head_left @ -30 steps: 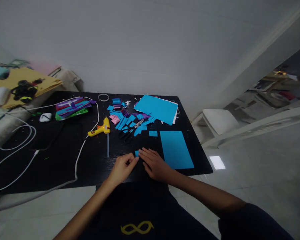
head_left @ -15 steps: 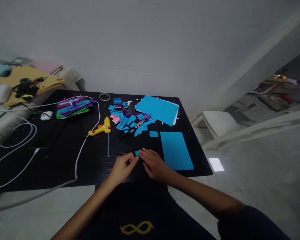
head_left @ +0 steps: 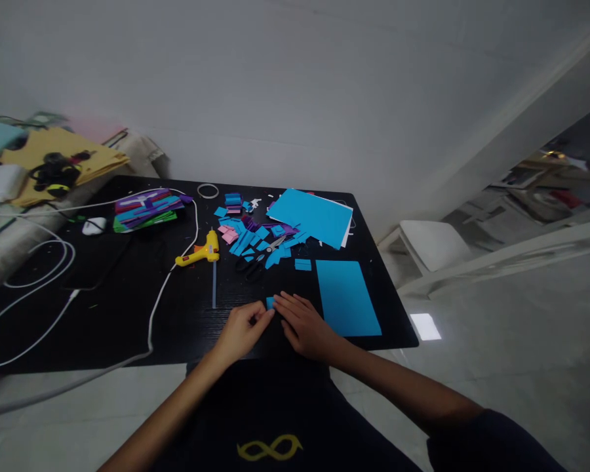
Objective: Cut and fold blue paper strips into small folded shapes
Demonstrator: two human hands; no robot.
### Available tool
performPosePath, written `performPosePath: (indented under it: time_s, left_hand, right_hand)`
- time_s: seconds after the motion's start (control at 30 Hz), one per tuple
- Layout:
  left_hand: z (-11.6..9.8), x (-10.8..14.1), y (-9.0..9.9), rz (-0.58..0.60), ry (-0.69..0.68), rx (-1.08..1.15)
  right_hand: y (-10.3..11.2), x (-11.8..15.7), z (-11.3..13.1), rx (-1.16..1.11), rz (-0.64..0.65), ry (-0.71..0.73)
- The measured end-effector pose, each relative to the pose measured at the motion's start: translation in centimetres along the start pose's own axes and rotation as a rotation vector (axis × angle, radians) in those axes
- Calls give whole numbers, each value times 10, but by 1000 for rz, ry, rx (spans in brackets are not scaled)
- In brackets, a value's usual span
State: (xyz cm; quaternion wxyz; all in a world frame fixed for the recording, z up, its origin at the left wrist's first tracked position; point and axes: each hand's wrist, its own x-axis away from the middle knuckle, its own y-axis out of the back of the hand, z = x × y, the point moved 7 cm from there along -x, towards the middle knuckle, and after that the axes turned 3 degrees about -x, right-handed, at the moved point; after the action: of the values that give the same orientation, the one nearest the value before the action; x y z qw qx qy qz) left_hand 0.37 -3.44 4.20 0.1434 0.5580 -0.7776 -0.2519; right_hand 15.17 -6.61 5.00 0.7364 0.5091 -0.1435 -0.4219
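A small piece of blue paper (head_left: 270, 302) lies on the black table near its front edge, partly covered by fingers. My left hand (head_left: 243, 329) is curled, its thumb and forefinger closed at the paper's near left side. My right hand (head_left: 303, 326) lies flat with fingers stretched out, fingertips on the paper's right side. Beyond the hands are black-handled scissors (head_left: 252, 265) and a heap of cut blue paper pieces (head_left: 243, 242). To the right lies a larger blue sheet (head_left: 348, 298), with a small blue rectangle (head_left: 303, 264) by its upper left corner.
A yellow glue gun (head_left: 200, 250) with its glue stick sits left of the scissors. White cables (head_left: 153, 308) cross the table's left side. Coloured paper strips (head_left: 147, 208) and a blue sheet (head_left: 312, 216) lie toward the wall. A white chair (head_left: 432, 242) stands at the right.
Both hands stay in almost the same place on the small blue paper. The view has shifted very slightly; nothing else has visibly moved.
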Motion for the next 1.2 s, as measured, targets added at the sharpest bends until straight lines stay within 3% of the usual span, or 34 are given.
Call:
performPosePath:
  time_s: [1.2]
  left_hand:
    - [-5, 1, 2, -11, -14, 9]
  right_hand:
    - [1, 0, 0, 4, 4, -13]
